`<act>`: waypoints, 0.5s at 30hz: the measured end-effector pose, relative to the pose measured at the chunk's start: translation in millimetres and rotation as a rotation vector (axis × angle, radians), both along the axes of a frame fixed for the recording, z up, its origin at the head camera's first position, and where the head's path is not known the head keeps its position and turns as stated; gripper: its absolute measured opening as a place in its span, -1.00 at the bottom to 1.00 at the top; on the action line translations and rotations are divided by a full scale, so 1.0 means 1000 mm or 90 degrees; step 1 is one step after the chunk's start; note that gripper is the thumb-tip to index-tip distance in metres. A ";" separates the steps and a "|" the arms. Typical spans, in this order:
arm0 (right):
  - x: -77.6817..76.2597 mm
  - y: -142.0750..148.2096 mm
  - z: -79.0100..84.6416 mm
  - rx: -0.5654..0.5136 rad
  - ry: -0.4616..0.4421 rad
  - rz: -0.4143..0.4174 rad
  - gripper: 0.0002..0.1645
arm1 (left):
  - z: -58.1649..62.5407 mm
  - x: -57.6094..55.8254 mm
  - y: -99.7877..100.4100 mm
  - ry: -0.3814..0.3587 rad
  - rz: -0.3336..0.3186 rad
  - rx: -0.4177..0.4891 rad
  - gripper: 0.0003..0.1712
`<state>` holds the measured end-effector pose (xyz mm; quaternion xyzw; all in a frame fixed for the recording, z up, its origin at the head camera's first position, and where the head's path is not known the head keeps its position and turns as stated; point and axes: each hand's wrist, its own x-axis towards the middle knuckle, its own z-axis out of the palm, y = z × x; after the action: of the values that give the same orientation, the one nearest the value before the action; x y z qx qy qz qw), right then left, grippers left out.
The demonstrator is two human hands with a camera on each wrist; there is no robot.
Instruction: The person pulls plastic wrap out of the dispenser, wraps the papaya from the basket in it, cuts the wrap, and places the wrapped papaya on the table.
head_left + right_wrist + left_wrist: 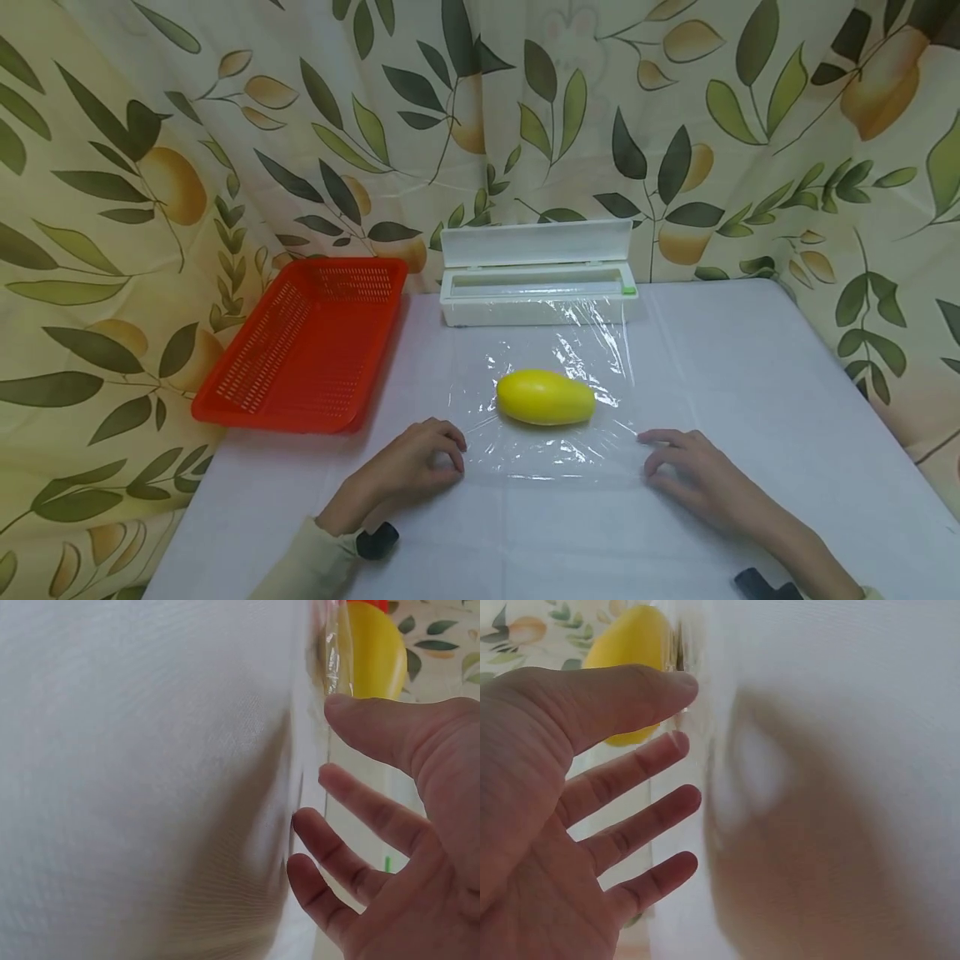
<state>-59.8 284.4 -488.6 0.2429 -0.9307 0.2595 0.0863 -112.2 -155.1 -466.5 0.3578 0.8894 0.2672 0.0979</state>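
A sheet of clear plastic wrap (517,454) stretches toward me from a white dispenser box (536,312), whose lid stands raised. On the wrap lies a yellow papaya-shaped fruit (545,397), also seen behind the thumb in the left wrist view (634,645) and in the right wrist view (375,652). My left hand (412,458) pinches the wrap's left edge near the front. On the opposite side my right hand (697,475) pinches the right edge, where creases run to the fingertips. The thumbs hide the index fingers in the wrist views; the other fingers are spread.
A red perforated plastic basket (363,367) stands left of the dispenser. A white cloth (750,358) covers the table. Floral curtains (525,167) hang behind the table and at its sides.
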 end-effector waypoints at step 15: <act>-0.016 -0.001 0.021 -0.087 0.107 0.004 -0.51 | 0.023 -0.014 -0.007 0.072 -0.023 0.158 -0.83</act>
<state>-75.9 283.4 -467.3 0.2601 -0.8996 0.3016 0.1793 -126.4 -161.6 -443.3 0.3974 0.8473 0.3524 0.0071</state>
